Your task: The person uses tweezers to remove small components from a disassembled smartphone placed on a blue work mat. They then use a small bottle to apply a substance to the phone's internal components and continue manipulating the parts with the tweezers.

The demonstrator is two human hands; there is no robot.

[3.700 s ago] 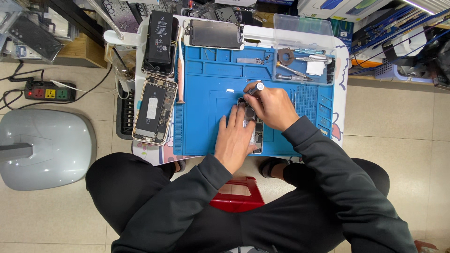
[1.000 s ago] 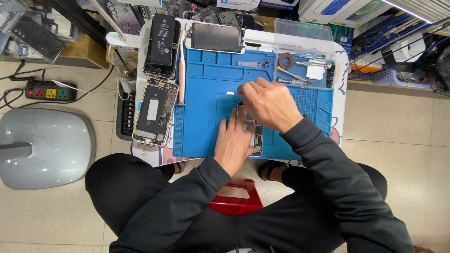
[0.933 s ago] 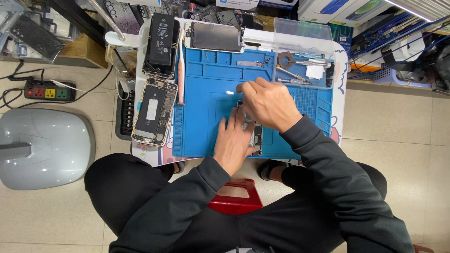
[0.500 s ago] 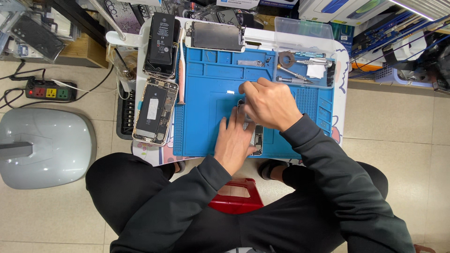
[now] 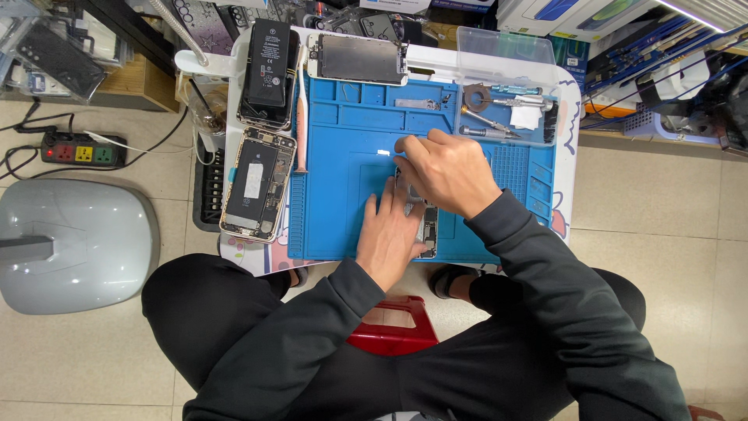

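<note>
An opened phone body (image 5: 425,222) is seen lying on the blue work mat (image 5: 343,195), its long axis running from the person's lap toward the far edge of the small table (image 5: 567,101), so that the near end points at the person's body. It is largely covered by both hands, and only a strip of its exposed interior shows at the near right. The left hand (image 5: 393,238) is laid flat on the near part of the phone body, fingers spread and pressing, not curled around anything. The right hand (image 5: 444,170) is held over the far end, directly beyond the left hand, with the fingers bent and drawn together; whether a small tool or part is pinched in them cannot be told, since the fingertips are hidden. The far end is thus nearer the right hand, the near end under the left. A small white scrap (image 5: 383,153) lies on the mat just left of the right hand's fingertips. A second opened phone (image 5: 255,183) lies well apart to the left, parallel to the first, and screwdrivers (image 5: 487,123) rest in the mat's far tray.
</note>
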